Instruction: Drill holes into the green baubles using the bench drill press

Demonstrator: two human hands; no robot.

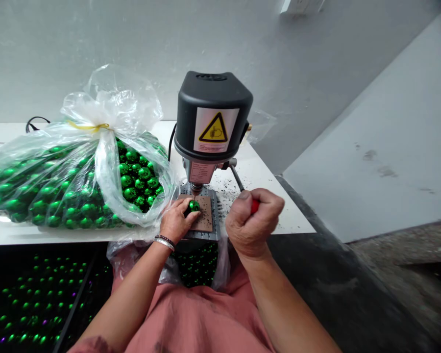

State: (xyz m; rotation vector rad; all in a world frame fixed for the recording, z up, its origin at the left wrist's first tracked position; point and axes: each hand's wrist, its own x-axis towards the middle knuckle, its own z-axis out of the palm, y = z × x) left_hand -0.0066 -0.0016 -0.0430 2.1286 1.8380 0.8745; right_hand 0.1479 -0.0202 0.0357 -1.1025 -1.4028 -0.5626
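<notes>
A shiny green ball is pinched between the thumb and fingers of my left hand. It rests on a brown board on the grey base of a small drill press. Just above the ball is the press's chuck; I cannot tell whether the bit touches the ball. My right hand is wrapped round the red-knobbed feed lever on the press's right side. Dark shavings lie on the board and base.
At the left on the white table lies a torn clear bag full of green balls, tied with a yellow strip. More green balls show in plastic at my lap, and others lie below the table's front edge. Dark shavings are scattered right of the press.
</notes>
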